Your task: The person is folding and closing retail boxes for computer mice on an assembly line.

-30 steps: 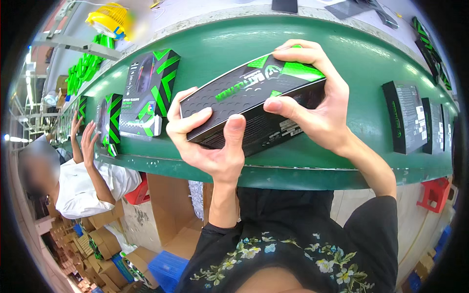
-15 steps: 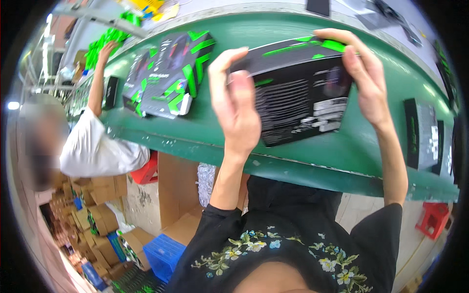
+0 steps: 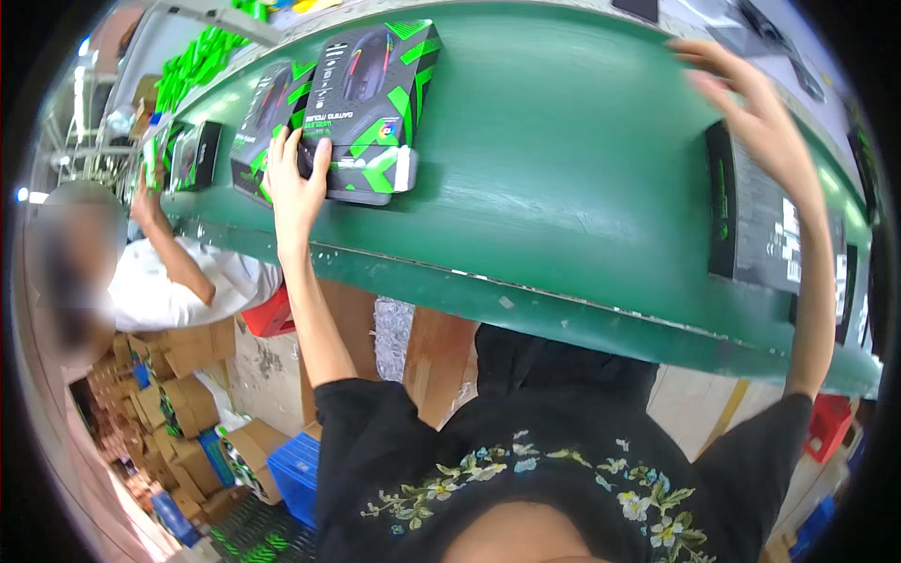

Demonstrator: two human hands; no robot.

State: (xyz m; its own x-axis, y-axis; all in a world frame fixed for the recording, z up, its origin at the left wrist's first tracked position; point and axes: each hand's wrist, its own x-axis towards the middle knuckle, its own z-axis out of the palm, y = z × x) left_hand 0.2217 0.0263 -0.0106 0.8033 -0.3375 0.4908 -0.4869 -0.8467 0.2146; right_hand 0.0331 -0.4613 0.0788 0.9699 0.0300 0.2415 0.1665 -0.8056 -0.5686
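My left hand (image 3: 298, 188) grips the near-left corner of a black and green mouse box (image 3: 361, 103), thumb and fingers at its edge. The box shows a printed mouse and has a small white tab at its near right corner. Another mouse box (image 3: 267, 122) in the same colours lies just left of it, partly behind my fingers. My right hand (image 3: 751, 113), smeared a little by motion, is open, with its fingers stretched out to the left. It hovers by the far end of a dark box (image 3: 755, 225) on the right, which my forearm partly covers.
A green work surface (image 3: 554, 150) runs across in front of me. At the left a co-worker's hand (image 3: 147, 202) is near more boxes (image 3: 197, 155). Green pieces (image 3: 197, 70) lie piled at the far left. Below stand a blue crate (image 3: 296, 474) and cardboard boxes (image 3: 188, 403).
The box I held up in both hands has left them, and a dark box now lies nearer at the right. My left hand moved left onto a mouse box; my right hand moved right.
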